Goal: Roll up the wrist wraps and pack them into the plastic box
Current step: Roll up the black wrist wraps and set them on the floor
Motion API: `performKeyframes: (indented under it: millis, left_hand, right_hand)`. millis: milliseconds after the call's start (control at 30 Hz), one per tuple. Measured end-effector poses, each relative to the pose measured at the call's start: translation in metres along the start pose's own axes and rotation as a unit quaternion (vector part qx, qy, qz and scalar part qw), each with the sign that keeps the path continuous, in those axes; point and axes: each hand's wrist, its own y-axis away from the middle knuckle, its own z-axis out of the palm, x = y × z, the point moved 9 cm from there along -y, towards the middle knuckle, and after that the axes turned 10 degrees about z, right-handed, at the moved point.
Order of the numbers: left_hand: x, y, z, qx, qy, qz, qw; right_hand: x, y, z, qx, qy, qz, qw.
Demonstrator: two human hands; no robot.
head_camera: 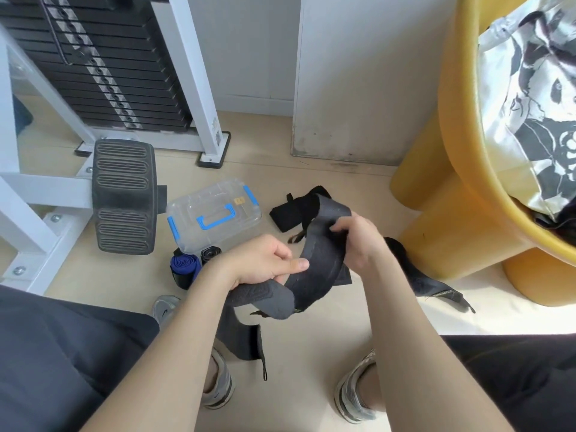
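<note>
Wrist wraps (290,215) partway: blue roll (184,269) and black roll (210,253) done beside the shut plastic box (215,213), apparently none packed, grey wrap (324,254) unrolled, gripped by left hand (261,263), pinched by right hand (358,235).

Two rolled wraps (184,269) (210,254), one box (193,210)

Left hand (265,263) fingers curled; right hand (358,235) fingers pinching.

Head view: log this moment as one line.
phase: rolling | left grip: holds rolled end of grey wrap | right grip: pinches its free length | plastic box: lid on | blue roll: floor, beside box
</note>
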Motion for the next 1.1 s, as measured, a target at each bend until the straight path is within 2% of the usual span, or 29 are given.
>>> performKeyframes:
  millis: [67, 200, 367, 467, 533, 700, 867, 1100]
  left_hand:
    - [-0.01, 0.002, -0.017, 0.055, -0.024, -0.014, 0.998]
    - [-0.013, 0.009, -0.045, 0.134, 0.032, -0.041, 0.99]
    - [0.01, 0.019, -0.067, 0.197, 0.069, 0.025, 0.978]
    - [0.021, 0.021, -0.066, 0.194, 0.056, 0.068, 0.977]
    - [0.023, 0.021, -0.065, 0.191, 0.055, 0.082, 0.977]
    - [0.017, 0.019, -0.062, 0.158, 0.093, 0.074, 0.98]
    - [0.011, 0.014, -0.048, 0.059, 0.123, 0.081, 0.987]
    - [0.019, 0.013, -0.04, 0.052, 0.154, 0.121, 0.979]
  right_hand:
    - [-0.01, 0.001, 0.001, -0.021, 0.037, -0.002, 0.999]
    - [-0.02, 0.006, 0.019, -0.061, 0.196, -0.038, 0.978]
    - [0.013, 0.014, 0.05, -0.166, 0.288, 0.005, 0.943]
    - [0.025, 0.023, 0.064, -0.234, 0.305, 0.029, 0.923]
    - [0.023, 0.028, 0.067, -0.247, 0.302, 0.03, 0.92]
    - [0.01, 0.047, 0.076, -0.318, 0.298, 0.008, 0.9]
    - [0.004, 0.057, 0.085, -0.354, 0.34, -0.005, 0.871]
    - [0.007, 0.065, 0.088, -0.407, 0.318, -0.034, 0.855]
